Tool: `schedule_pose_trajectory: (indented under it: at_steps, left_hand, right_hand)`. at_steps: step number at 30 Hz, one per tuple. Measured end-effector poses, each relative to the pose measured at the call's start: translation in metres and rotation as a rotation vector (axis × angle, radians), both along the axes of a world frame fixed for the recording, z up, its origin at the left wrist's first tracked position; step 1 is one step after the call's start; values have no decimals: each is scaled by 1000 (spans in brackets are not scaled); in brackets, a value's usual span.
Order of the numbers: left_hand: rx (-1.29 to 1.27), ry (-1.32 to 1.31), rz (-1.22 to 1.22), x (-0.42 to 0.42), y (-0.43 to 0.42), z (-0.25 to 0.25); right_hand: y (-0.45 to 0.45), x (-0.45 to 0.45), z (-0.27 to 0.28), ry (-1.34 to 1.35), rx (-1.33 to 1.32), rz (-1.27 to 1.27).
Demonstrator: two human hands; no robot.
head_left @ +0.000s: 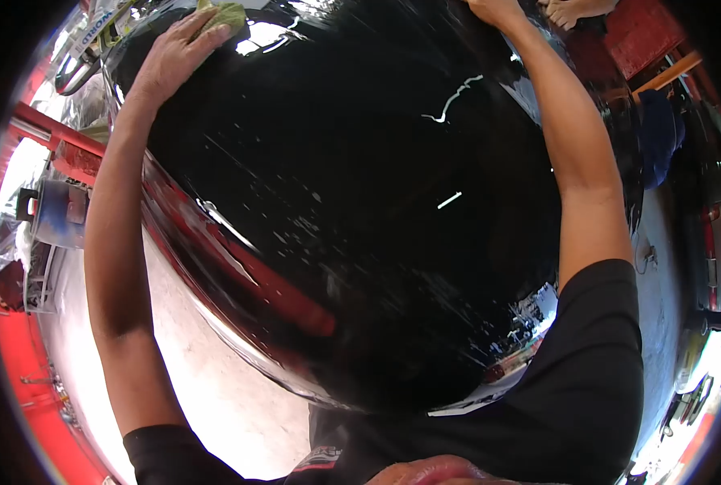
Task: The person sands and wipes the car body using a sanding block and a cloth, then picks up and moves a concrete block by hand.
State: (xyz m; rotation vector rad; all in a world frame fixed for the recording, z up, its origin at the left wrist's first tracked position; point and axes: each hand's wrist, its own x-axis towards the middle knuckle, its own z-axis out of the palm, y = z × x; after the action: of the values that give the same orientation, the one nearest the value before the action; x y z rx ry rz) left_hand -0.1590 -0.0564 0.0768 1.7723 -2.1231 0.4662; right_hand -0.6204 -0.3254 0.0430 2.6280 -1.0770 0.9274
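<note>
A large glossy black curved panel (360,186) fills the middle of the head view, with white streaks and reflections on it. At the panel's upper left edge, my left hand (184,50) presses on a yellow-green cloth (229,19), its fingers wrapped over the cloth. My right arm reaches along the panel's right side. Only part of my right hand (493,10) shows at the top edge of the view; its fingers are cut off, and whatever it touches is hidden.
A bare foot (569,11) shows at the top right near a red surface (639,36). Dark blue cloth (659,133) hangs at the right. On the left are a red bar (61,133) and a clear container (60,212). Pale floor (223,380) lies below.
</note>
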Motion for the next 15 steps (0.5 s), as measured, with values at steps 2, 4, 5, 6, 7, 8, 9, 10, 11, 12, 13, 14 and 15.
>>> schedule_pose_trajectory:
  at_steps: [2,4,5,6,7,8,9,10,11,12,13,14,15]
  left_hand:
    - [6,-56,-48,4,1,-6]
    - [-27,-6,-13,0,0,-7]
    - [-47,50,25,-4,0,-8]
    - [-52,50,29,-6,-2,-7]
    - [-60,50,37,-4,-3,-8]
    - [-63,51,45,-7,-2,-9]
    - [-36,80,45,-9,-1,-9]
    - [-14,105,51,-9,0,-8]
    - [13,128,59,-13,2,-6]
    - [-3,125,87,-11,2,-7]
    - [-9,136,71,-2,1,-11]
    - [-18,148,49,6,-4,-13]
    - [-23,131,58,10,-5,-11]
  right_hand:
    - [24,-11,5,55,17,-36]
    - [56,-54,3,217,157,37]
    - [100,-83,-5,88,84,262]
    - [138,-110,-7,85,107,263]
    - [158,-126,-6,83,128,268]
    - [159,-131,-7,80,135,263]
    - [158,-133,-7,77,139,263]
    - [154,-131,-6,72,139,267]
    - [128,-119,-8,89,174,205]
    - [58,-86,-8,28,145,189]
    - [14,-73,-8,73,77,99]
    - [-30,-59,-8,120,12,8]
    - [-22,-38,-1,-85,2,88]
